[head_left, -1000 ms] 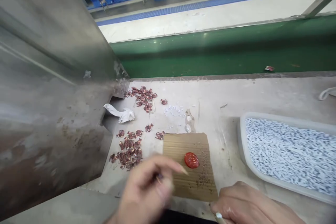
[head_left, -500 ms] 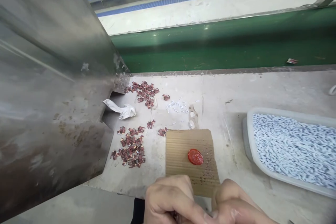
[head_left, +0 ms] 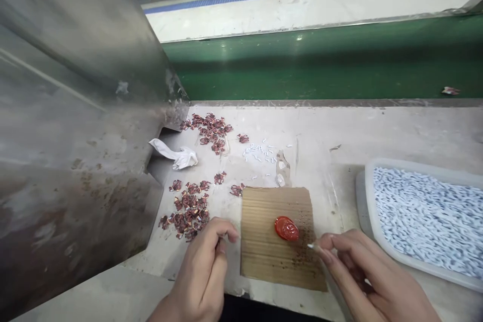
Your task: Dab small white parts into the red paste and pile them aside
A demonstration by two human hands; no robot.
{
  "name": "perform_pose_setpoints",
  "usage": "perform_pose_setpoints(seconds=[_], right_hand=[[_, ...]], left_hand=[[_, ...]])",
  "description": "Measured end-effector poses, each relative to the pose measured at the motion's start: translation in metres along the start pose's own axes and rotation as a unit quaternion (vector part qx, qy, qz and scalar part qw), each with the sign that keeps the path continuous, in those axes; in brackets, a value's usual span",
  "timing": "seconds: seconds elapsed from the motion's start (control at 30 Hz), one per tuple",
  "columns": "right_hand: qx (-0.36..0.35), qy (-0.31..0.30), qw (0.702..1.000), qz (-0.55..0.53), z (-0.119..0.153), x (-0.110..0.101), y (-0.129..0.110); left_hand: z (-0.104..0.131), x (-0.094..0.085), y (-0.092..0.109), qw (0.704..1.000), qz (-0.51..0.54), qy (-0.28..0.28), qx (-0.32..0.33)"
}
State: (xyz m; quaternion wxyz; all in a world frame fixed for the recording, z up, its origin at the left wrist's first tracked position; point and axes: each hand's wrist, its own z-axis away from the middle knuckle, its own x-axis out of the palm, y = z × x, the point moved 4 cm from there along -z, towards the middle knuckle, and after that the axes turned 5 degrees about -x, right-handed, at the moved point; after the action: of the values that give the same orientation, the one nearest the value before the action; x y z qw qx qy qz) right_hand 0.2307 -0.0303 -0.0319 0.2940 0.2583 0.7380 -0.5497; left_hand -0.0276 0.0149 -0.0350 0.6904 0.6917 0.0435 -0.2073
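Observation:
My right hand (head_left: 364, 271) pinches a small white piece (head_left: 310, 246) between thumb and forefinger, just beyond the right edge of the cardboard's red dish. My left hand (head_left: 209, 264) is over the table left of the cardboard (head_left: 277, 266), close to the small brown figures. Its fingers are bent, with thumb and forefinger slightly apart and nothing visible between them; the palm side is hidden. On the cardboard lies a small red dish (head_left: 286, 228) with a glossy red surface. Small brown figures (head_left: 190, 209) lie in a cluster at the left, and more figures (head_left: 211, 131) lie behind.
A pale tub (head_left: 361, 206) of many small bluish-white pieces stands at the right. Loose white pieces (head_left: 258, 151) and a crumpled white cloth (head_left: 183, 157) lie farther back. A metal panel (head_left: 83, 136) rises at the left; a green belt (head_left: 302, 68) runs behind the table.
My hands, together at the front edge before, have separated. The left has moved left toward the brown figures, and the right now shows a white piece beside the cardboard's dish. The view has shifted slightly.

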Motion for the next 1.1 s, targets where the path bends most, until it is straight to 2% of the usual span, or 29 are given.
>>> perform_pose_setpoints(seconds=[0.1, 0.17, 0.37, 0.5, 0.63, 0.73, 0.83, 0.93, 1.1], right_hand=[[-0.013, -0.028, 0.999, 0.039, -0.01, 0.0, 0.01], [-0.029, -0.04, 0.997, 0.064, -0.016, 0.002, 0.005], [-0.071, -0.064, 0.986, 0.133, -0.02, 0.007, -0.005], [-0.107, -0.082, 0.974, 0.183, -0.024, 0.006, -0.009], [-0.142, -0.08, 0.962, 0.22, -0.032, 0.004, -0.016], [-0.155, -0.08, 0.956, 0.235, -0.039, 0.006, -0.022], [-0.142, -0.087, 0.959, 0.229, -0.042, 0.006, -0.025], [-0.099, -0.093, 0.969, 0.207, -0.032, -0.001, -0.017], [0.045, -0.091, 0.989, 0.104, 0.024, -0.017, 0.016]], left_hand=[[-0.003, -0.018, -0.005, 0.988, -0.139, -0.062, 0.001], [-0.004, -0.022, -0.005, 0.987, -0.151, -0.057, 0.021], [-0.012, -0.022, -0.004, 0.999, -0.048, 0.007, -0.003], [-0.018, -0.031, -0.001, 0.998, -0.032, 0.036, -0.039], [-0.012, -0.032, -0.005, 0.989, -0.002, -0.037, -0.143], [-0.004, -0.028, -0.008, 0.976, 0.075, -0.078, -0.19], [0.0, -0.027, -0.013, 0.964, 0.132, -0.042, -0.226], [-0.003, -0.03, -0.014, 0.976, 0.104, -0.011, -0.191], [-0.008, -0.038, -0.012, 0.985, 0.099, 0.012, -0.138]])
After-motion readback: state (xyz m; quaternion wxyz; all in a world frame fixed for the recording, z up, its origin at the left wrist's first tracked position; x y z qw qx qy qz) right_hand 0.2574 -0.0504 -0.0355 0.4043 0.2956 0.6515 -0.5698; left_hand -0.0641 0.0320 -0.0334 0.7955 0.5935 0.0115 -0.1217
